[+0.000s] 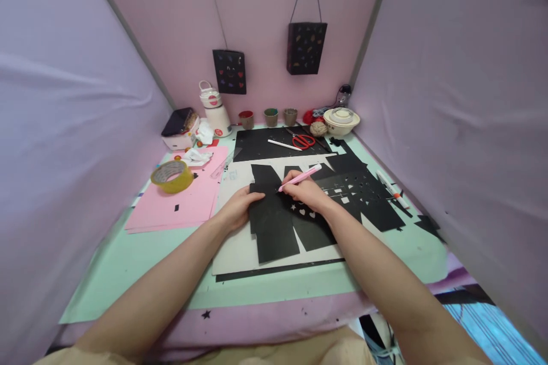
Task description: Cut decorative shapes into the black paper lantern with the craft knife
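A black paper cutout (274, 222) with notched edges lies on a white board (231, 251). Star and heart holes show in it beside my right hand (305, 189). That hand is closed around a slim pink pen-style craft knife (302, 177) with a white end, its tip down at the black paper. My left hand (238, 206) grips the paper's left edge, thumb on top and the other fingers mostly hidden. More black paper with many small cut holes (363, 194) spreads to the right.
Yellow tape roll (172, 177) rests on pink paper (149, 211) at left. Red scissors (303, 141) and a white pen (284, 145) lie on black paper behind. A white bottle (216, 117), small pots (271, 117) and bowls (341, 121) line the back; a marker (393, 189) lies right.
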Demonstrator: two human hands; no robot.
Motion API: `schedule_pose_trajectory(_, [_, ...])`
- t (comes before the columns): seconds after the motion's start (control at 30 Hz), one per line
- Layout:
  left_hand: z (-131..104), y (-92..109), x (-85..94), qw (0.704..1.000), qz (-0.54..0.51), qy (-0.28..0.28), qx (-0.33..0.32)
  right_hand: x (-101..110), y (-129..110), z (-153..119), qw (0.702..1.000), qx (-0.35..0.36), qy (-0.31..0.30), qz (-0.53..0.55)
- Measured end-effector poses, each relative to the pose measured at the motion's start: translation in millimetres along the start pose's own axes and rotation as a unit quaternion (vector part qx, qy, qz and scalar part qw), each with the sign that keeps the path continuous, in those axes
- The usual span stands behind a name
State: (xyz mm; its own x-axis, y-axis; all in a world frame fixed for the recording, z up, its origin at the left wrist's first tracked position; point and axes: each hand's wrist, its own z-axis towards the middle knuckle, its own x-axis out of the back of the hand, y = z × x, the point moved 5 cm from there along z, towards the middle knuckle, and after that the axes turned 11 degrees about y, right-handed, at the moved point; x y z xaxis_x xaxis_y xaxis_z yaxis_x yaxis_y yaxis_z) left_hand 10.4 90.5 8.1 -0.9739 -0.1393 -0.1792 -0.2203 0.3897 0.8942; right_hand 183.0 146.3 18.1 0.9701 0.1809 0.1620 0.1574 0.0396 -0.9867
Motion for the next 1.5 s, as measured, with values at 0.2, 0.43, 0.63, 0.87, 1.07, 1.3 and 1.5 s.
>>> schedule_pose_trajectory(0.2, [1,1,0.2,1.0,0.013,0.009,-0.011,1,0,1,1.0,-0.008,-0.006,0.016])
schedule_pose_trajectory(0.43, [0,4,0.8,1.0,0.002,0.009,-0.008,5,-4,2,0.997,-0.021,0.001,0.07])
schedule_pose_trajectory(0.63, [-4,14,0.7,1.0,-0.016,-0.005,0.002,6,-4,4,0.995,-0.024,-0.007,0.1])
schedule_pose_trajectory(0.87, [-9,11,-0.8,0.999,0.031,-0.026,0.031,4,-1,4,0.995,-0.026,-0.009,0.097])
schedule_pose_trajectory(1.07, [-8,13,6.3,0.995,0.047,-0.042,0.075,4,-2,3,0.995,-0.031,-0.004,0.093])
schedule_pose_trajectory(1.3, [-5,15,8.1,0.988,0.034,-0.071,0.132,3,-5,-2,0.997,-0.027,-0.002,0.073])
schedule_pose_trajectory(1.5, [1,6,-0.8,0.988,-0.001,-0.082,0.127,6,-9,-5,0.999,-0.019,0.009,0.03])
